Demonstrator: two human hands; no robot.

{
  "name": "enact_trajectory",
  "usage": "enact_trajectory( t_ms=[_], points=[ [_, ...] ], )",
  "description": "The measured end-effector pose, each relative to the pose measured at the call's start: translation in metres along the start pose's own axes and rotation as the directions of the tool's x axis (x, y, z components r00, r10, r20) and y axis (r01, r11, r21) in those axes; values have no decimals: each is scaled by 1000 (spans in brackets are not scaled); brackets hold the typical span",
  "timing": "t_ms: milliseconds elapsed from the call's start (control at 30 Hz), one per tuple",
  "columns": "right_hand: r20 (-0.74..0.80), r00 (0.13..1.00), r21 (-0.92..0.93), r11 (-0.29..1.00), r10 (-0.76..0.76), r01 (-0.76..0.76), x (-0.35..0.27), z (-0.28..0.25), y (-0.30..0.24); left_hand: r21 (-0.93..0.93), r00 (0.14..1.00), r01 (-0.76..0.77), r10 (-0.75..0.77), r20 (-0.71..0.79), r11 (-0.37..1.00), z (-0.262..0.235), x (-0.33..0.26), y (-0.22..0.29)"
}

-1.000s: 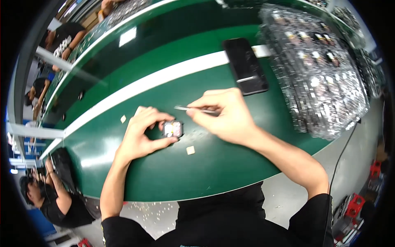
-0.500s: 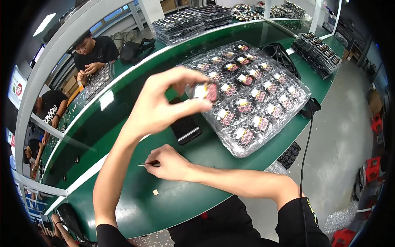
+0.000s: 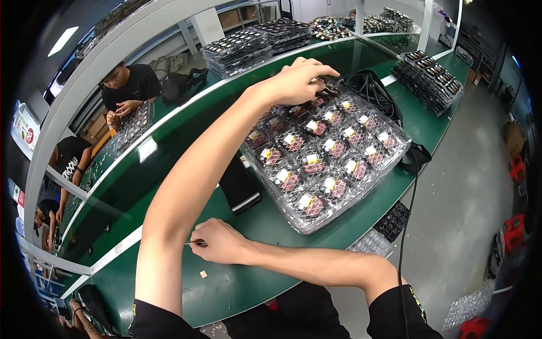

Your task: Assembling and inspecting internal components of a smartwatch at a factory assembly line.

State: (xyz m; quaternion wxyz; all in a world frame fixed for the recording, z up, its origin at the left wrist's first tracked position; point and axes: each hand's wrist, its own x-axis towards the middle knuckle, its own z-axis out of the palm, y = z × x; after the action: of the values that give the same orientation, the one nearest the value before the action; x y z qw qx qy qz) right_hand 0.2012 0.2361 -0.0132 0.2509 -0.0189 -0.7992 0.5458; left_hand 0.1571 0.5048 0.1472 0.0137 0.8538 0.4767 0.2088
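My left hand (image 3: 302, 82) reaches across the clear plastic tray (image 3: 307, 226) to its far edge. Its forefinger and thumb are around a small dark electronic module (image 3: 326, 86), partly hidden by the fingers; whether it rests in a pocket I cannot tell. Rows of similar modules, with white, yellow and pinkish parts, sit in the tray's pockets. My right hand (image 3: 220, 242) rests low over the green table, closed on thin tweezers (image 3: 191, 243) whose tips point left. Below that hand lies a small beige square piece (image 3: 204, 274).
A black phone-like object (image 3: 240, 189) lies left of the tray. Coiled black cable (image 3: 372, 93) is behind it, and a cord hangs on the right. Stacked filled trays (image 3: 237, 53) stand at the back, with another stack (image 3: 429, 82) at right. Co-workers sit across on the left.
My left hand has moved away from me, carrying the module from above the tray's near left side to its far edge. My right hand keeps its hold on the tweezers. The view has shifted slightly.
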Motion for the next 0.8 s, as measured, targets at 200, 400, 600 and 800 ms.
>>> enact_trajectory(
  t_ms=[200,400,600,800],
  points=[
    [24,1000,-74,997,-15,16,2,0,3,46,991,78,-72,-109,996,-54,-114,-21],
    [-23,999,-56,998,-44,43,3,-4,-2,39,871,485,-478,-118,874,-83,-320,-67],
    [33,999,-91,996,15,-12,7,-7,-11,303,421,900,-802,-424,312,-80,-560,-64],
    [39,999,-149,988,37,-30,7,-6,-14,126,-65,973,-757,-650,-192,-100,-676,-45]
  ],
)
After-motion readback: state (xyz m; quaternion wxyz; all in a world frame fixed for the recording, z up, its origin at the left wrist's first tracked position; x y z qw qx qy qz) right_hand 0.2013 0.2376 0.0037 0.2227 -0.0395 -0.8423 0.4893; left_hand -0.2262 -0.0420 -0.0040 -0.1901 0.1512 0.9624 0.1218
